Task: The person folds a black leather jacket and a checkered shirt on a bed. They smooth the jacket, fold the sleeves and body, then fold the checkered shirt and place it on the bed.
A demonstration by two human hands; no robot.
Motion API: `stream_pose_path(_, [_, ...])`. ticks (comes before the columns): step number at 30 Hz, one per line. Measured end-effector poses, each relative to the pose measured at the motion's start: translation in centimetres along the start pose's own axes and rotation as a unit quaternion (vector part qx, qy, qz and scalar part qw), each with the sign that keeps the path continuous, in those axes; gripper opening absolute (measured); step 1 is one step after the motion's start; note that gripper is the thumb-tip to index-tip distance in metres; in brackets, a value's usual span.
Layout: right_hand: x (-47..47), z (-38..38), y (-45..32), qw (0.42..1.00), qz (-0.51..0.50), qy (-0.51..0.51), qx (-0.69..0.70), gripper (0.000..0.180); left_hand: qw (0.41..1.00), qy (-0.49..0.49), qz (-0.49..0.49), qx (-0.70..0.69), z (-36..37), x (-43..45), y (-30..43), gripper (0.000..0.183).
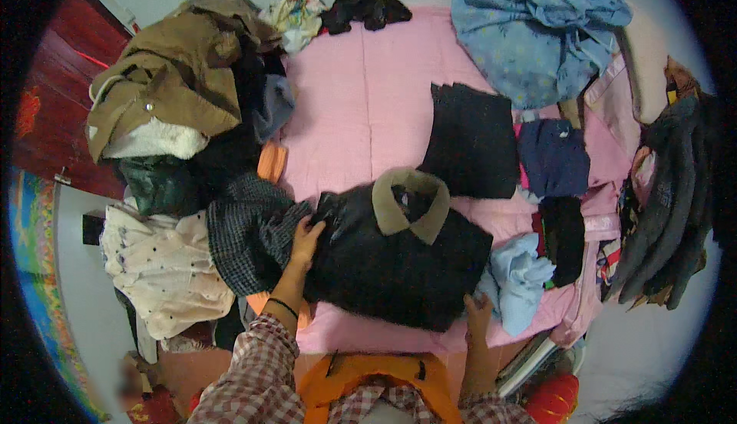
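Observation:
A black garment with a tan collar lies on a pink bed cover before me. My left hand is at the garment's left edge, fingers bent over dark cloth; whether it grips there is unclear. At the lower right corner, my right hand touches the edge with thumb and fingers; its hold cannot be made out. A grey checked garment lies against the left side, beside my left hand. Light blue cloth is bunched just right of my right hand. Above right rests a folded black garment.
A brown coat tops a heap at the left, above a cream dotted garment. Blue patterned cloth is piled at the upper right. Folded navy cloth and dark grey clothing lie at the right.

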State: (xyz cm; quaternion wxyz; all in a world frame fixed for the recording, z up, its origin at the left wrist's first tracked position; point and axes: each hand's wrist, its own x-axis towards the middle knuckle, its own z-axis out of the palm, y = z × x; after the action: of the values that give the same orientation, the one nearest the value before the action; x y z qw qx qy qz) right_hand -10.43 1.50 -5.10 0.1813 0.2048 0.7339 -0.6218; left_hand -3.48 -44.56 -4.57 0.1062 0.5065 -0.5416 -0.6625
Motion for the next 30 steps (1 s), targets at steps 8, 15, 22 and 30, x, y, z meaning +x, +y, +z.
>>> stream_pose_path(8, [3.5,-1.2,3.8,0.972,0.154,-0.128,0.124,0.060,0.968,-0.040,-0.168,0.180,-3.7,0.9,-0.4,0.086])
stream_pose_path(15, [4.4,-2.3,4.6,0.910,0.196,-0.200,0.307,0.065,0.957,-0.157,-0.231,0.084,-2.3,2.2,-0.8,0.087])
stream_pose_path(22, [1.7,3.8,-5.7,0.972,0.076,-0.208,0.083,0.077,0.942,-0.193,-0.273,0.017,-4.5,4.7,-4.0,0.084])
stream_pose_path(30, [-0.3,6.3,-17.9,0.975,-0.014,-0.213,-0.059,0.085,0.979,-0.071,-0.177,-0.075,-3.7,-3.2,5.3,0.062])
